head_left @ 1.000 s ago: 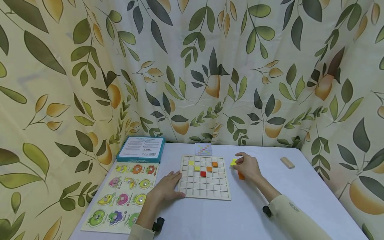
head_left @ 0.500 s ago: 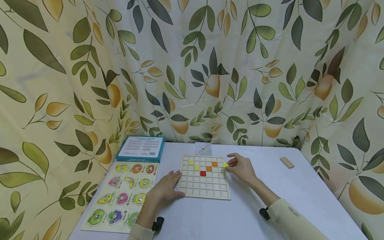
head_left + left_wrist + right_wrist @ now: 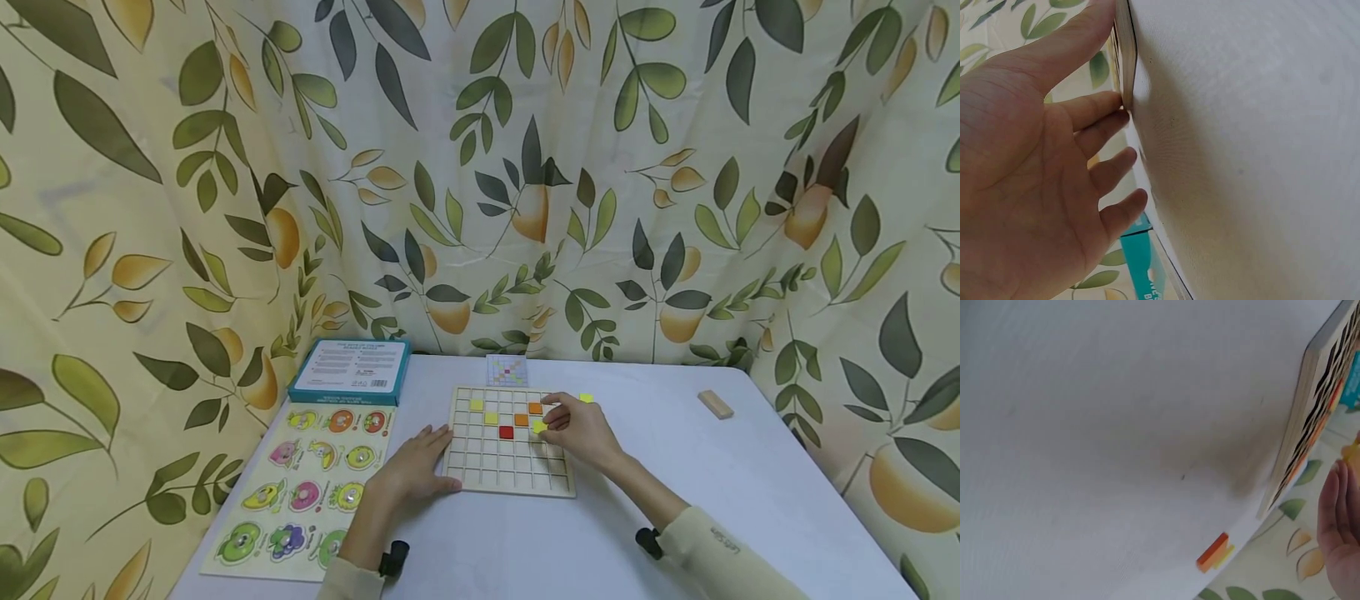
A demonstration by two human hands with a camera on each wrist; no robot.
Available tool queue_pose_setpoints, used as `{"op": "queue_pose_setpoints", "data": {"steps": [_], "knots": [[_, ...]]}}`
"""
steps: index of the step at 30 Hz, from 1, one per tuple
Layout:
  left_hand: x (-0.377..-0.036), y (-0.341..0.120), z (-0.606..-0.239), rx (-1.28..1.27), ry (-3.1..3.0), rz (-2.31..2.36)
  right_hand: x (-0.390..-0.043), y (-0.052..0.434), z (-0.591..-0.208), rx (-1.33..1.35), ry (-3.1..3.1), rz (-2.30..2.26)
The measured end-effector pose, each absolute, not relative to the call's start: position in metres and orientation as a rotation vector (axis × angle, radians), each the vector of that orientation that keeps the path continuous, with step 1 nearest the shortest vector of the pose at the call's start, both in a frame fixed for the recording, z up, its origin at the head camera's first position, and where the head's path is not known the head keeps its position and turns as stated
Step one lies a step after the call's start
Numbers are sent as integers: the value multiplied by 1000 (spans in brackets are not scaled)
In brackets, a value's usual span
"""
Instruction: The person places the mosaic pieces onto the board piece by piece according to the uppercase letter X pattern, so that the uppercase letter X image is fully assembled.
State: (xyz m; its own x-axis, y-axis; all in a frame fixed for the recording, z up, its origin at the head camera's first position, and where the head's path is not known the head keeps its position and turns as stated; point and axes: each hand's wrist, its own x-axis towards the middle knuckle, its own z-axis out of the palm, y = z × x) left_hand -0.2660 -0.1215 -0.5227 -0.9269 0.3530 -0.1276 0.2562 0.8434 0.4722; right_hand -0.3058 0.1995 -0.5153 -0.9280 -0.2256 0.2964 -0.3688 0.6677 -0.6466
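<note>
White worktop (image 3: 795,475), my right hand (image 3: 581,429) pinching a yellow tile (image 3: 537,427) over the grid board (image 3: 510,476), left hand (image 3: 407,468) spread at its left edge

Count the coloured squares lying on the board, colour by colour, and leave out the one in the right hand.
Yellow squares: 2
Orange squares: 2
Red square: 1
Total: 5 on the board, not counting the yellow piece that the right hand pinches.
</note>
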Motion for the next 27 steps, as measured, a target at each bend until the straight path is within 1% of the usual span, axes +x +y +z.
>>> {"op": "queue_pose_setpoints", "data": {"steps": [7,14,27], "knots": [[-266,-122,-523,480,2804,699,-300,184,-519,569,-2745,1112],[-266,-122,-524,487,2817,687,-299,175,-524,541,-2831,1087],[-266,-122,-523,487,2816,694,-300,168,-532,567,-2834,1044]]}}
